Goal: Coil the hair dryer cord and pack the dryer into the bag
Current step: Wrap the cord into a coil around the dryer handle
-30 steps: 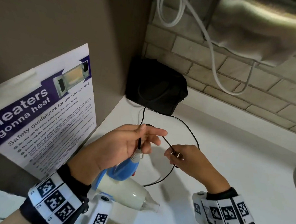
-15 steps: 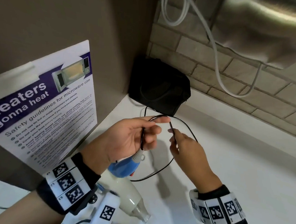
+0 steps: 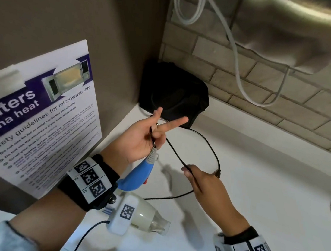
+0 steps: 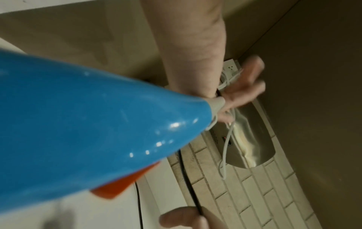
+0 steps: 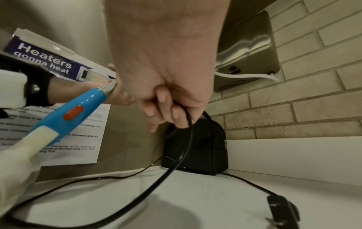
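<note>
The hair dryer, with a blue handle (image 3: 135, 174) and a cream body (image 3: 144, 216), hangs below my left hand (image 3: 154, 130) above the white counter. That hand's lower fingers curl round the black cord (image 3: 212, 148) just above the grey strain relief, while the thumb and forefinger stick out straight. My right hand (image 3: 194, 174) pinches the cord further along, nearer to me and to the right. The slack lies in a loop on the counter and ends at the plug (image 5: 282, 204). The black bag (image 3: 174, 94) stands in the corner behind both hands.
A microwave safety poster (image 3: 43, 116) leans on the left wall. A steel wall unit (image 3: 285, 26) with a hanging white cable (image 3: 237, 67) is mounted on the brick wall above the counter (image 3: 263, 200). A thin black wire runs from my left wrist camera.
My right hand has drawn back toward me and to the right along the cord. The left thumb and forefinger, pinched together before, now spread straight. The dryer swung slightly.
</note>
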`<state>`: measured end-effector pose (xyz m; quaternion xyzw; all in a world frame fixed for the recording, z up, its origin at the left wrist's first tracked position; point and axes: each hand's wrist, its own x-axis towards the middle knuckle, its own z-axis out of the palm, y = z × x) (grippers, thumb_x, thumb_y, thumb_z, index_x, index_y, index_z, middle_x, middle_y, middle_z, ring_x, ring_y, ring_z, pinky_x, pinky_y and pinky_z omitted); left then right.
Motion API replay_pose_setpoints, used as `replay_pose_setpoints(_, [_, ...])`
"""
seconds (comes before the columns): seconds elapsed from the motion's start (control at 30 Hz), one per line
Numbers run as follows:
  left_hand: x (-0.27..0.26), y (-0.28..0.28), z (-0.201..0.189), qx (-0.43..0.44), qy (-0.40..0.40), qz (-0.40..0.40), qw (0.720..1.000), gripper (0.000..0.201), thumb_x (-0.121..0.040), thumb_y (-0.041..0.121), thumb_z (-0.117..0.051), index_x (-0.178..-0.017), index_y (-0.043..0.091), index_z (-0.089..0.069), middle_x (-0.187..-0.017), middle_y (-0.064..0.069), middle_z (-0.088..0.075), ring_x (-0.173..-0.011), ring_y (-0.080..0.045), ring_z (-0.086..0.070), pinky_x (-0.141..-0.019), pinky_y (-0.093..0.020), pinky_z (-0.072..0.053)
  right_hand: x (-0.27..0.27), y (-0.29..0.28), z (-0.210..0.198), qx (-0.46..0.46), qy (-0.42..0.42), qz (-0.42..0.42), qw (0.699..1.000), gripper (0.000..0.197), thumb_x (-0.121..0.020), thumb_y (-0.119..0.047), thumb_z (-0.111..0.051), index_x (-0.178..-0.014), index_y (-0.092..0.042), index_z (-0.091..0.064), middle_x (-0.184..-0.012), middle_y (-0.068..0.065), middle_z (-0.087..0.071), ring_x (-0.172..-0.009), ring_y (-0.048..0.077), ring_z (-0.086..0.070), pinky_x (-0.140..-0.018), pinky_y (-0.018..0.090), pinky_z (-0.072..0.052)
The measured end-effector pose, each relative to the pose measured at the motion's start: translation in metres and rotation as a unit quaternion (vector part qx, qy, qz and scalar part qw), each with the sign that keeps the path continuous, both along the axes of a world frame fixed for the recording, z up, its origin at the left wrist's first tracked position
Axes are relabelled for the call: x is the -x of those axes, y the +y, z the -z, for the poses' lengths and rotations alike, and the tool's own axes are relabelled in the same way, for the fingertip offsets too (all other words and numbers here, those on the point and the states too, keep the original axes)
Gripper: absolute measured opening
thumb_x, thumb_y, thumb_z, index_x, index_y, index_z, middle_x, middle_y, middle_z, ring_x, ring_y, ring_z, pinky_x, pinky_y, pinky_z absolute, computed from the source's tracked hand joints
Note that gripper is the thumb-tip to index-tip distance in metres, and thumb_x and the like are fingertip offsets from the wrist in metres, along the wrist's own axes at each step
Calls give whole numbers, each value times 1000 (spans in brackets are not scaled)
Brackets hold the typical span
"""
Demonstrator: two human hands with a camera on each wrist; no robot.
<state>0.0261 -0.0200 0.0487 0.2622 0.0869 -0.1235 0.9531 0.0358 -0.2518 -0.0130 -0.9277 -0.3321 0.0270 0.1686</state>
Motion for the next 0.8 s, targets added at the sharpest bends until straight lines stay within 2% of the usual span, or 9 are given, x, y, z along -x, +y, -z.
replay_pose_setpoints(0.07, [-5, 0, 6, 26, -19, -12, 999, 25, -103, 28, -33, -127, 30, -39, -129, -22, -59, -81, -19, -73, -82, -29, -59, 3, -2, -1, -10, 5, 8, 1000, 43, -98, -54, -16, -107, -32, -51, -65, -8, -60, -56, 14, -54, -55, 37, -49])
replay_pose_setpoints(0.1, [-8, 2, 10, 32, -23, -24, 999, 27, -103, 24, -32, -128, 26, -41, -132, -24, -56, -105, -29, -68, -95, -35, -52, 5, -3, -1, -13, -2, 11, 1000, 42, -97, -54, -15, -106, -34, -50, -73, -6, -65, -61, 15, -58, -57, 38, -51])
replay_pose_setpoints(0.17, [-17, 7, 18, -19, -15, -56, 998, 35, -102, 18, -35, -135, 14, -45, -138, -24, -51, -123, -34, -55, -106, -40, -44, 8, -5, -4, -20, -17, 9, 1000, 38, -98, -51, -19, -103, -34, -52, -76, -5, -66, -65, 15, -60, -56, 38, -51])
replay_pose_setpoints(0.3, [-28, 15, 26, -189, 0, -89, 978, 44, -99, 31, -33, -134, 10, -51, -144, -14, -46, -135, -28, -41, -106, -38, -37, 14, -3, -14, -32, -20, -6, 999, 40, -99, -53, -20, -104, -34, -54, -84, -8, -70, -72, 10, -64, -57, 35, -52])
replay_pose_setpoints(0.37, [-31, 15, 26, -217, -1, -78, 973, 55, -100, 44, -20, -132, 13, -51, -148, -9, -43, -140, -26, -34, -99, -37, -35, 15, -1, -20, -38, -29, -8, 999, 42, -99, -54, -19, -104, -34, -56, -83, -9, -71, -72, 10, -65, -56, 34, -52])
replay_pose_setpoints(0.43, [-32, 15, 29, -231, 5, -74, 970, 59, -100, 47, -14, -131, 14, -52, -149, -6, -41, -141, -24, -32, -91, -34, -36, 14, 0, -27, -52, -42, -9, 998, 35, -99, -49, -28, -100, -33, -60, -79, -12, -68, -69, 9, -63, -53, 33, -51])
replay_pose_setpoints(0.53, [-32, 18, 28, -244, 9, -84, 966, 50, -102, 37, -22, -134, 11, -49, -149, -7, -41, -140, -24, -34, -94, -36, -36, 12, 0, -39, -67, -57, -22, 996, 21, -96, -35, -42, -93, -29, -63, -70, -10, -58, -58, 9, -52, -49, 33, -48])
replay_pose_setpoints(0.63, [-31, 24, 27, -246, -12, -83, 966, 46, -103, 31, -27, -143, 10, -38, -149, -8, -41, -135, -26, -42, -104, -43, -35, 10, 2, -51, -81, -55, -44, 994, 22, -95, -33, -42, -92, -26, -63, -69, -7, -50, -56, 8, -43, -50, 31, -45])
replay_pose_setpoints(0.8, [-31, 27, 20, -227, -66, -75, 969, 53, -100, 10, -37, -149, 21, -21, -143, -11, -48, -128, -33, -50, -107, -53, -37, 7, 6, -69, -121, -51, -48, 990, 28, -95, -34, -39, -100, -25, -65, -76, -5, -53, -61, 14, -51, -53, 33, -46])
